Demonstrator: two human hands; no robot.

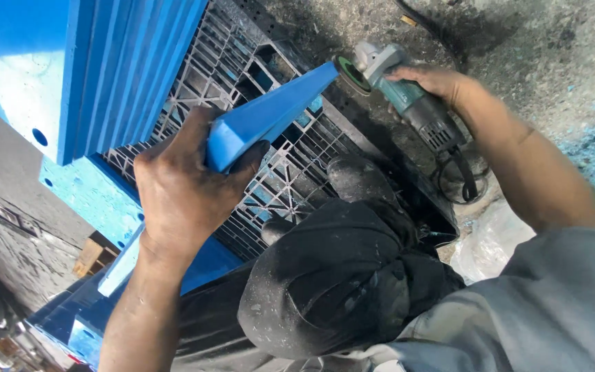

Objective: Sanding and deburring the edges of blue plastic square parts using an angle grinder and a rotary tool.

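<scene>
Two hands are at work on one long blue plastic bar (270, 114). My left hand (184, 186) is clenched around the bar's near, squared end, thumb on the right face and fingers wrapped over the left, so the bar runs up and away from my fingertips toward the upper right. My right hand (435, 83) is closed around the body of a teal and grey angle grinder (401, 93); its round disc (350, 74) sits just beyond my fingers and touches the far tip of the bar. A black power cord (459, 176) loops below the grinder's rear, near my right wrist.

Under my left fingers lies a dark grid-pattern plastic pallet (270, 172), its open cells showing blue beneath. A ribbed blue plastic panel (125, 62) stands to the upper left of my left hand, its edge close beside my knuckles. My dusty dark-trousered knee (339, 282) fills the space below both hands. Grey, dusty concrete ground (552, 55) opens to the right of my right fingers, with blue shavings scattered on it.
</scene>
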